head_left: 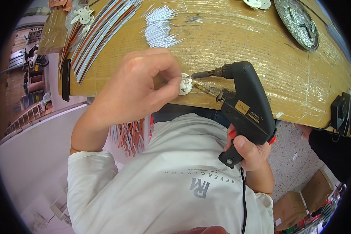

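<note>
My left hand (138, 80) is bent in a pinch at the table's near edge, its fingertips closed on the rim of a small white round disc (186, 86). The fingers cover the disc's left side. My right hand (251, 154) grips the handle of a black soldering gun (253, 105), with a finger by its red trigger. The gun's metal tip meets the disc's right side, and a thin feed tube below it also points there. A black cord (243, 199) hangs from the handle.
On the yellowish table (238, 35) lie long LED strips (101, 35) and a pile of thin white wires (160, 29). A dark oval tray (298, 23) with shiny bits stands far right. More white discs (253, 3) lie beyond. Another person's dark sleeve (327, 152) shows at right.
</note>
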Tool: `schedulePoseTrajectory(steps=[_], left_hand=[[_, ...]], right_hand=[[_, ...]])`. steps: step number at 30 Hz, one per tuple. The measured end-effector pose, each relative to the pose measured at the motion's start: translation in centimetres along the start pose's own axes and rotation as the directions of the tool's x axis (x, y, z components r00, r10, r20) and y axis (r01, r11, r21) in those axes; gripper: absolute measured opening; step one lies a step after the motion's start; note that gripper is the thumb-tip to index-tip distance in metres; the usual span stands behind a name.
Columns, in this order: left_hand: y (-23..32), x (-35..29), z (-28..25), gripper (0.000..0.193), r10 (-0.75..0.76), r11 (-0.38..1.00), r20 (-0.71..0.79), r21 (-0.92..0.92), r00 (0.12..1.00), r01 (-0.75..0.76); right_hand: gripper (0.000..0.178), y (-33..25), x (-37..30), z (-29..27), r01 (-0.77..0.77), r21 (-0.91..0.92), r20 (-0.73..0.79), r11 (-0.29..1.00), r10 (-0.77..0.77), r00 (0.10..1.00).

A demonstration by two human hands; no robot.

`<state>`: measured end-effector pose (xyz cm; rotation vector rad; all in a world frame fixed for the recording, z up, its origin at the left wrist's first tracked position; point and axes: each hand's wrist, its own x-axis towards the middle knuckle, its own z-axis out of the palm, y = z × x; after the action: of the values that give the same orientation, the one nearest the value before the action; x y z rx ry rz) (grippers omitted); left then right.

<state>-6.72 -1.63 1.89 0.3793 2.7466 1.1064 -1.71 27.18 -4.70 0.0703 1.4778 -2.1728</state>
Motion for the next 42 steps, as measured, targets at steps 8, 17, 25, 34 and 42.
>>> schedulePoseTrajectory(steps=[8,17,25,34,42], left_hand=[[-0.2,-0.1,0.1,0.009,0.015,0.999,-0.015,-0.028,1.000,-0.015],[-0.2,-0.2,0.3,0.009,0.017,0.999,-0.025,-0.030,1.000,-0.018],[-0.4,-0.4,0.4,0.009,0.028,0.999,-0.040,-0.043,0.999,-0.029],[-0.3,-0.4,0.4,0.009,0.042,0.999,-0.038,-0.028,0.998,-0.043],[-0.5,-0.5,0.5,0.008,0.048,0.998,-0.049,-0.040,0.998,-0.050]], right_hand=[[0.017,0.0,0.2,0.3,0.005,0.029,-0.003,1.000,-0.005,1.000],[0.016,-0.1,0.3,0.3,0.023,0.003,0.012,1.000,-0.023,1.000],[0.017,0.0,0.2,0.1,0.012,-0.012,0.016,1.000,-0.012,1.000],[0.061,0.2,-0.7,-0.2,-0.065,-0.062,-0.086,0.996,0.060,0.994],[0.059,-0.2,-0.6,-0.2,-0.047,-0.051,-0.072,0.998,0.043,0.996]])
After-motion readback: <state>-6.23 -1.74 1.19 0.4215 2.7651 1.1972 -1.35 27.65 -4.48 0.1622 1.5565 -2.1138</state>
